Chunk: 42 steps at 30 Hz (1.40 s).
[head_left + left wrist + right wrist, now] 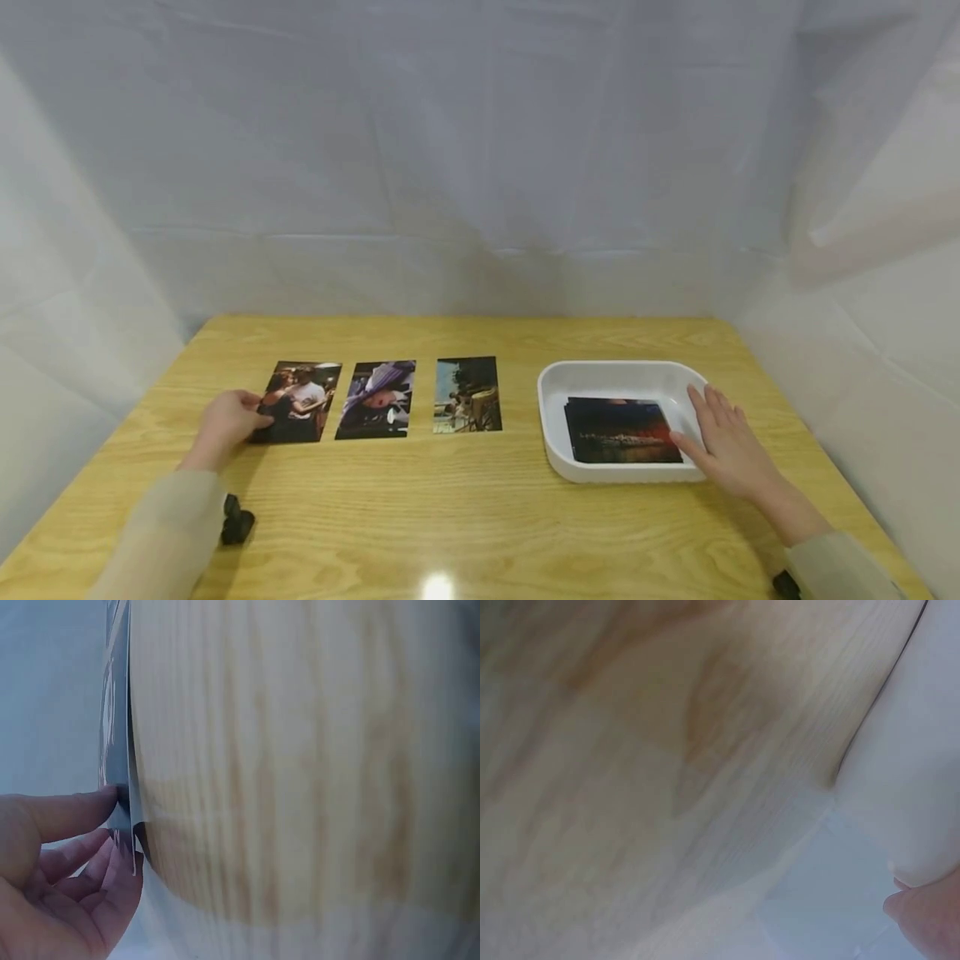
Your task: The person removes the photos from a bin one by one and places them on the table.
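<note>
My left hand (pixel 227 423) pinches the left edge of a photo print (pixel 303 403) showing people. In the left wrist view, the thumb lies on the glossy print (pixel 114 750) and the fingers are behind it; its lower edge is lifted off the table. Two more prints lie to its right, one with a purple shape (pixel 377 400) and one of an outdoor scene (pixel 467 396). Fingers spread and fairly straight, my right hand (pixel 727 437) rests at the right rim of a white tray (pixel 555 375). Inside the tray is a small stack of dark prints (pixel 626 431).
The wooden table (pixel 450 517) carries everything, with white sheeting (pixel 450 150) hanging behind it and at both sides. A small black device (pixel 237 521) sits at the left wrist, another (pixel 786 585) at the right.
</note>
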Each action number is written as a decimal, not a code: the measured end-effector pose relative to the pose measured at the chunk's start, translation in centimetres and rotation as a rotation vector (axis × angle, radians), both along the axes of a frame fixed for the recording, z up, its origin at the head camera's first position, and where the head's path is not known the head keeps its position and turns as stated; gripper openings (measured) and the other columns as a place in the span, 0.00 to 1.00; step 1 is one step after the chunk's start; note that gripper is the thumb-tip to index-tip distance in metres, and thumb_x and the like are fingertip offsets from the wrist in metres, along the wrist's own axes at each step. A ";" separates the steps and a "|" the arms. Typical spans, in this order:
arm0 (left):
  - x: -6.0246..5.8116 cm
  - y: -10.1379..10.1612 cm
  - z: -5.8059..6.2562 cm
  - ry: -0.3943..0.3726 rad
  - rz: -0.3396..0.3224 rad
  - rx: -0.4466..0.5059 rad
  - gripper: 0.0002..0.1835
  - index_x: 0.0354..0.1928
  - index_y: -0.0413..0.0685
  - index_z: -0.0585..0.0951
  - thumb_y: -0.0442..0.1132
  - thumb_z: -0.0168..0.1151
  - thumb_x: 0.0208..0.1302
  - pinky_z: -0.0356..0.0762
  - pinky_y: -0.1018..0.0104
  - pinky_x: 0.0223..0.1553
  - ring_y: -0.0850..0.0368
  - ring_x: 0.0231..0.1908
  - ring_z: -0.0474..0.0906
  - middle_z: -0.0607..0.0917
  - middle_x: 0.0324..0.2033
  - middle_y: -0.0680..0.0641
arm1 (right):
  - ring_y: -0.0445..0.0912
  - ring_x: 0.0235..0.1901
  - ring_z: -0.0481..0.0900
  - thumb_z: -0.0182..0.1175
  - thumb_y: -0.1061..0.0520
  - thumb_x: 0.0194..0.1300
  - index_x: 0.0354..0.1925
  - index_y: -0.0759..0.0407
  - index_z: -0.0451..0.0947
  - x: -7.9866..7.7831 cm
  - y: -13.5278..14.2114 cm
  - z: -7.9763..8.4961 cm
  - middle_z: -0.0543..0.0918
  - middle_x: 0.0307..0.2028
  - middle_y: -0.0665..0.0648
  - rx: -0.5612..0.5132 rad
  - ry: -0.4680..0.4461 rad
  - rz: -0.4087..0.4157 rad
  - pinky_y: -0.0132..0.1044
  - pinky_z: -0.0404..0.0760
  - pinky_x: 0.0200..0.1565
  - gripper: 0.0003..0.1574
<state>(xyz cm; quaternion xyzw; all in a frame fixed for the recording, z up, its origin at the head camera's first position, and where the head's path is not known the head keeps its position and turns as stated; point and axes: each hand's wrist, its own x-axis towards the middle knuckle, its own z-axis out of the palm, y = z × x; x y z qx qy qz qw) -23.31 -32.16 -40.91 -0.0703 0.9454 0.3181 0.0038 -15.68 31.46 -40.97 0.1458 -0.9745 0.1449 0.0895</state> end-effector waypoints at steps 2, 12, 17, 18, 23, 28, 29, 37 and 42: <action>0.0 0.1 0.2 -0.015 -0.001 -0.014 0.24 0.42 0.18 0.69 0.31 0.63 0.47 0.68 0.47 0.40 0.33 0.39 0.69 0.72 0.40 0.24 | 0.65 0.62 0.40 0.46 0.42 0.64 0.65 0.70 0.41 0.0 0.0 0.0 0.46 0.61 0.79 0.003 -0.001 -0.003 0.61 0.42 0.56 0.46; -0.5 0.8 0.5 0.006 -0.072 -0.151 0.18 0.34 0.21 0.72 0.31 0.64 0.46 0.69 0.50 0.33 0.39 0.30 0.71 0.76 0.30 0.30 | 0.65 0.62 0.40 0.46 0.42 0.64 0.65 0.70 0.41 -0.1 0.0 0.3 0.46 0.61 0.79 0.004 -0.008 -0.005 0.63 0.43 0.55 0.46; -0.3 1.0 0.7 -0.013 -0.087 -0.184 0.17 0.29 0.23 0.72 0.33 0.65 0.46 0.68 0.51 0.31 0.43 0.27 0.70 0.76 0.26 0.33 | 0.66 0.62 0.40 0.45 0.42 0.65 0.65 0.70 0.40 -0.2 0.0 -0.1 0.46 0.60 0.79 -0.001 0.003 0.002 0.63 0.43 0.55 0.46; -0.3 1.0 0.8 -0.017 -0.089 -0.184 0.16 0.29 0.23 0.72 0.33 0.65 0.46 0.68 0.51 0.30 0.43 0.26 0.70 0.75 0.25 0.34 | 0.66 0.62 0.40 0.45 0.42 0.65 0.66 0.69 0.40 -0.2 0.1 -0.1 0.46 0.60 0.80 -0.008 0.008 0.005 0.63 0.42 0.55 0.46; -0.2 1.0 0.9 -0.033 -0.086 -0.181 0.15 0.27 0.25 0.71 0.34 0.64 0.47 0.68 0.52 0.29 0.45 0.25 0.68 0.75 0.24 0.36 | 0.63 0.63 0.38 0.44 0.41 0.65 0.67 0.66 0.38 -0.2 0.1 -0.5 0.46 0.61 0.78 -0.019 0.040 0.010 0.62 0.40 0.56 0.46; -0.1 1.0 0.9 -0.034 -0.090 -0.200 0.18 0.31 0.22 0.71 0.33 0.65 0.47 0.69 0.51 0.31 0.43 0.27 0.69 0.75 0.27 0.32 | 0.65 0.62 0.39 0.45 0.42 0.65 0.66 0.69 0.39 -0.1 0.0 -0.2 0.46 0.60 0.79 -0.015 0.008 0.005 0.62 0.41 0.56 0.46; -0.1 1.0 0.9 -0.035 -0.092 -0.202 0.19 0.31 0.21 0.71 0.33 0.65 0.47 0.69 0.51 0.32 0.42 0.28 0.70 0.75 0.27 0.32 | 0.65 0.62 0.38 0.45 0.42 0.65 0.66 0.69 0.39 -0.1 0.0 -0.2 0.45 0.61 0.79 -0.012 -0.004 0.002 0.62 0.41 0.56 0.46; 0.4 0.6 1.2 -0.055 -0.083 -0.108 0.28 0.47 0.16 0.63 0.35 0.60 0.55 0.71 0.50 0.34 0.36 0.35 0.71 0.70 0.39 0.22 | 0.66 0.62 0.39 0.45 0.42 0.65 0.65 0.70 0.40 -0.1 -0.2 0.0 0.45 0.61 0.79 0.002 -0.023 0.000 0.62 0.40 0.56 0.46; 0.4 1.6 2.3 0.008 -0.088 -0.040 0.31 0.54 0.20 0.59 0.40 0.57 0.58 0.70 0.47 0.39 0.32 0.42 0.69 0.67 0.45 0.22 | 0.66 0.62 0.40 0.45 0.42 0.65 0.65 0.71 0.41 0.0 -0.2 0.0 0.46 0.60 0.79 -0.003 0.000 0.008 0.59 0.37 0.58 0.46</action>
